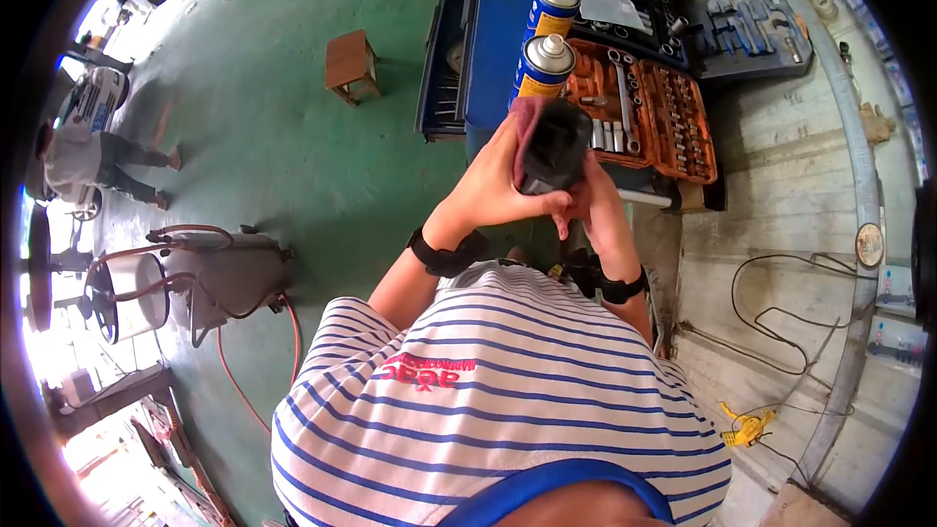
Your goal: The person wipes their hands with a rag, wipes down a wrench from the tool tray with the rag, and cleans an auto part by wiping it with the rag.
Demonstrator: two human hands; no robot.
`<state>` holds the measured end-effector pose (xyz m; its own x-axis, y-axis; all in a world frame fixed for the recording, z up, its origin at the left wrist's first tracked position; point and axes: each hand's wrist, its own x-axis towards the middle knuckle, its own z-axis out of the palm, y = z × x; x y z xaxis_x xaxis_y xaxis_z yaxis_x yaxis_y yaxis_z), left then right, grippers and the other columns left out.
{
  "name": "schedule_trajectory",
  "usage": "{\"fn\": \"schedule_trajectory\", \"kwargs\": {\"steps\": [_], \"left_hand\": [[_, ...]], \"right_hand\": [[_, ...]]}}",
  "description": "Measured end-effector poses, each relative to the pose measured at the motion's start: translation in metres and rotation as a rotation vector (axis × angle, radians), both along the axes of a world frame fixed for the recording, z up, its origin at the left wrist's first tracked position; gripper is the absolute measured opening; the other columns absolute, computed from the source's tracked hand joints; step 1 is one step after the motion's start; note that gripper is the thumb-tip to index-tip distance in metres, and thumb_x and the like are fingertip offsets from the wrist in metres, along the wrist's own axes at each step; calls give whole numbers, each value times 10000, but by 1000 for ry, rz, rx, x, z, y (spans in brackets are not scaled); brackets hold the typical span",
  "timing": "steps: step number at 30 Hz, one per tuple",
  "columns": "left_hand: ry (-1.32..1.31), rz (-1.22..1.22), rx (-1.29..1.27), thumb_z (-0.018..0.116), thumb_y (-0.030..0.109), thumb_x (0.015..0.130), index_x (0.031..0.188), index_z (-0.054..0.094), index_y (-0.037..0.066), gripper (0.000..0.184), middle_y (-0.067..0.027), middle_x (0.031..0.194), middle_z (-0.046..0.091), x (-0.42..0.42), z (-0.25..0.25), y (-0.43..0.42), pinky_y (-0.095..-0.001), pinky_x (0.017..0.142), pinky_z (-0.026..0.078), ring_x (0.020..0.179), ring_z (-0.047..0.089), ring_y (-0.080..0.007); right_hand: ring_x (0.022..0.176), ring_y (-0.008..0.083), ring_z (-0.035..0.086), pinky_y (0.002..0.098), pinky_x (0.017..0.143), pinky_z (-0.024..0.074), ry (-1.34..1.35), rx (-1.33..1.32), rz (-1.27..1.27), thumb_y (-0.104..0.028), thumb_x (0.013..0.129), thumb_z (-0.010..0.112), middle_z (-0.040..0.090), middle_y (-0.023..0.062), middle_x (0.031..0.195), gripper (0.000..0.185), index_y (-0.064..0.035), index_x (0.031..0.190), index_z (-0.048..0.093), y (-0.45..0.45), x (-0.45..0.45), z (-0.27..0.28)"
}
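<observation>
In front of my chest, both hands hold a black hollow part (554,151) with an open, dark end turned up toward me. A maroon cloth (527,122) lies along its left side. My left hand (496,176) is closed around the cloth and the part, its thumb across the near side. On the right, my right hand (597,203) grips the part's lower right edge, partly hidden by it. Just beyond stand two blue spray cans (545,60) (556,2) with white caps. An orange socket set case (673,122) lies open beside them.
A blue tool cabinet (498,20) with an open drawer stands ahead. Behind the orange case is a grey tool case (747,24). To the left are a wooden stool (349,60), a grey tank with hoses (220,278) and another person (93,158). Cables (781,312) hang along the right wall.
</observation>
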<state>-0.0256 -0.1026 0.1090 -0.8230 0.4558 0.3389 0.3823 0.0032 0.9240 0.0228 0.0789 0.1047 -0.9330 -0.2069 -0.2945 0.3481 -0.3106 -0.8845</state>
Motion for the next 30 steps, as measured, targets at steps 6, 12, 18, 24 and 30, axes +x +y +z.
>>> {"fn": "schedule_trajectory", "kwargs": {"steps": [6, 12, 18, 24, 30], "left_hand": [[-206, -194, 241, 730, 284, 830, 1357, 415, -15, 683, -133, 1313, 525, 3, -20, -4, -355, 1030, 378, 1171, 503, -196], [-335, -95, 390, 648, 194, 916, 1287, 502, -30, 457, -68, 1171, 603, 11, -12, -1, -298, 961, 419, 1079, 533, -135], [-416, 204, 123, 697, 143, 899, 1185, 571, -69, 378, 7, 909, 630, 9, -19, -3, -198, 734, 448, 820, 487, -37], [-131, 138, 113, 679, 163, 911, 1201, 576, -60, 380, -19, 883, 632, 8, -19, -4, -200, 719, 449, 801, 486, -40], [-105, 245, 334, 498, 191, 991, 1225, 572, -60, 351, -15, 863, 614, 11, -15, -9, -258, 665, 450, 739, 508, -73]], "right_hand": [[583, 137, 562, 258, 561, 440, 333, 485, -102, -362, 1025, 457, 607, 64, 670, 370, -16, 981, 580, -15, 18, 3], [643, 162, 583, 294, 587, 450, 502, 689, -203, -363, 990, 537, 610, 74, 788, 350, -14, 993, 560, -19, 14, -16], [880, 171, 593, 273, 654, 501, 540, 447, -309, -308, 943, 628, 529, 167, 1139, 529, -46, 1264, 299, -26, 4, -42], [984, 200, 593, 308, 685, 580, 518, 6, -313, -225, 919, 642, 488, 175, 1221, 726, -112, 1375, 90, -29, 3, -39], [939, 185, 617, 288, 635, 572, 541, 53, -419, -206, 918, 635, 538, 139, 1185, 649, -75, 1416, 240, -21, -8, -20]]}}
